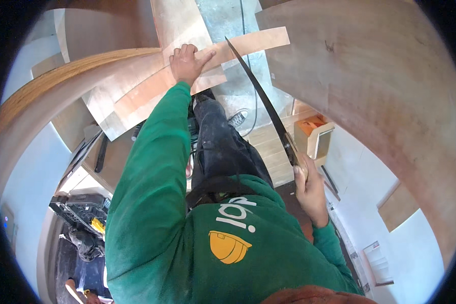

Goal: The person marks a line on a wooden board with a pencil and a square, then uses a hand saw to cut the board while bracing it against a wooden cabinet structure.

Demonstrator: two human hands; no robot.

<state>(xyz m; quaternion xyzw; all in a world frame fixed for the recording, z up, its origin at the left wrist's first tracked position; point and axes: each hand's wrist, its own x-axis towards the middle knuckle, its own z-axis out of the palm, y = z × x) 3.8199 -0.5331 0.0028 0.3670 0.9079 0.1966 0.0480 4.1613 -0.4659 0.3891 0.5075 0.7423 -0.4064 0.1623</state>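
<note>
My left hand (pixel 186 63) lies with its thumb spread on a long, thin plywood strip (pixel 256 42), pressing it against a pale board (pixel 106 111) underneath. The strip's right end juts past the board over the floor. In my right hand (pixel 311 187) is a handsaw (pixel 263 96), gripped by its handle with the fingers wrapped round. Its dark blade slants up and left, and the tip overlaps the strip to the right of my left hand. Whether the teeth touch the wood, I cannot tell.
A large wooden panel (pixel 380 76) rises on the right, and a curved wooden edge (pixel 76 68) runs along the left. A cable (pixel 243 25) trails over the floor. Black crates (pixel 86 202) stand lower left, and a small wooden box (pixel 314 134) sits beyond the saw handle.
</note>
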